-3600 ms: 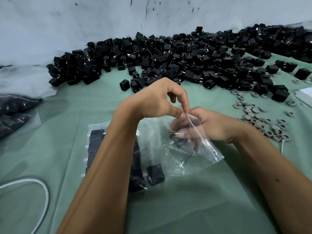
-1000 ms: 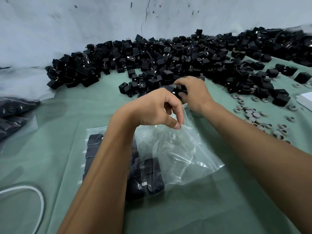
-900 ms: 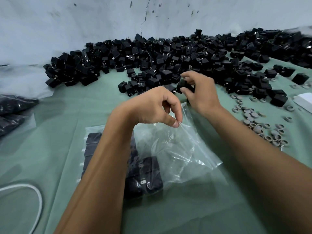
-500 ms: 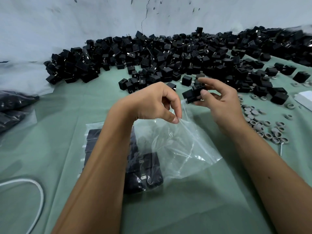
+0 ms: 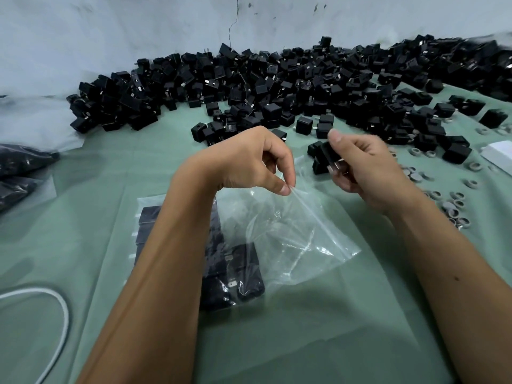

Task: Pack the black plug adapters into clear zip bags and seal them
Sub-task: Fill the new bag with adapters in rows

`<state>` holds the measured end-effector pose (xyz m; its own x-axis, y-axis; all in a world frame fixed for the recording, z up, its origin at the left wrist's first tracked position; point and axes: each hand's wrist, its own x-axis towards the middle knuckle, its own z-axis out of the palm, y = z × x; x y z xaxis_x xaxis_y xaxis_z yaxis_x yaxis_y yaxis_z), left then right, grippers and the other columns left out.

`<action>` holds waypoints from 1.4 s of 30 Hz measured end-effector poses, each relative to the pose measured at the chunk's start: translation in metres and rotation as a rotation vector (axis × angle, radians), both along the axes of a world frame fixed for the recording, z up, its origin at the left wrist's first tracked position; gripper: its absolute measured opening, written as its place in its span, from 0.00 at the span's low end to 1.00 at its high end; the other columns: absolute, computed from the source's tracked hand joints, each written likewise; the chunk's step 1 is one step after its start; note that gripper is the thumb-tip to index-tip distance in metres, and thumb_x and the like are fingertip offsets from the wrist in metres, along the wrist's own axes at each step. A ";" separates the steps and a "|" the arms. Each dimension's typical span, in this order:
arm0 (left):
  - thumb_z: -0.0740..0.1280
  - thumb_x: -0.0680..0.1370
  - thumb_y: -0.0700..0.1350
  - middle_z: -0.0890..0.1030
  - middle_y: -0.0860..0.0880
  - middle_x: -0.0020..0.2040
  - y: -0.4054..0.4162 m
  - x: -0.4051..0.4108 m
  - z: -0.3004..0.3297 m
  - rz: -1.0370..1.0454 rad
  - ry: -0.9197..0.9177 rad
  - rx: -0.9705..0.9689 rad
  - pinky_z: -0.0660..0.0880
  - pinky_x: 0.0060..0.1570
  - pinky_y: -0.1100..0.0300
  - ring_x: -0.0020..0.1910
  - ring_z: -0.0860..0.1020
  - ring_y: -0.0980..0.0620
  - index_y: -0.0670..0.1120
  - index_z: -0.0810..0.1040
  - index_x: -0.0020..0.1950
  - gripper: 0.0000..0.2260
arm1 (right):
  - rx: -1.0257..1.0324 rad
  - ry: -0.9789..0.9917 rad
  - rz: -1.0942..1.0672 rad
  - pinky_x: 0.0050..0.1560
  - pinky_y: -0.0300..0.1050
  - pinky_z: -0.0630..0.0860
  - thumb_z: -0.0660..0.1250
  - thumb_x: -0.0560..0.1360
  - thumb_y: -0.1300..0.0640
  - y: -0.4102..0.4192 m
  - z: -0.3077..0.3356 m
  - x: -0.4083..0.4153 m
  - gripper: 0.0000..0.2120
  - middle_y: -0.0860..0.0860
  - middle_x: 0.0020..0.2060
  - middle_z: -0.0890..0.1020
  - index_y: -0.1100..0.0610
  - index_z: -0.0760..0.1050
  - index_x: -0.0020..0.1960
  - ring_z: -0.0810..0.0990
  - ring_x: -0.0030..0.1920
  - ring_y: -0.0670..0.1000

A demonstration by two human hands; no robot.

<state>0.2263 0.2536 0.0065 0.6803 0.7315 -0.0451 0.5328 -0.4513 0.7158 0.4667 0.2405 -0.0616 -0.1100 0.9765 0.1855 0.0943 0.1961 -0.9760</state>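
My left hand pinches the upper lip of a clear zip bag and lifts its mouth open above the green cloth. Several black plug adapters lie inside the bag, partly hidden under my left forearm. My right hand grips a couple of black adapters just right of the bag's mouth, a little above it. A large heap of loose black adapters stretches along the wall behind both hands.
Grey rings are scattered on the cloth to the right. Filled bags of dark parts lie at the left edge. A white cable loops at the lower left. A white box corner shows at the far right.
My right hand reached to the heap, picked up adapters and drew them back toward the bag's mouth. My left hand kept pinching the bag's lip the whole time.
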 end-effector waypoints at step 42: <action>0.78 0.71 0.35 0.83 0.44 0.43 -0.009 0.005 0.009 -0.064 -0.113 0.054 0.78 0.49 0.48 0.43 0.76 0.40 0.42 0.86 0.44 0.05 | 0.134 -0.361 0.193 0.41 0.37 0.81 0.78 0.69 0.35 -0.026 -0.049 -0.084 0.19 0.45 0.38 0.87 0.45 0.84 0.54 0.87 0.39 0.46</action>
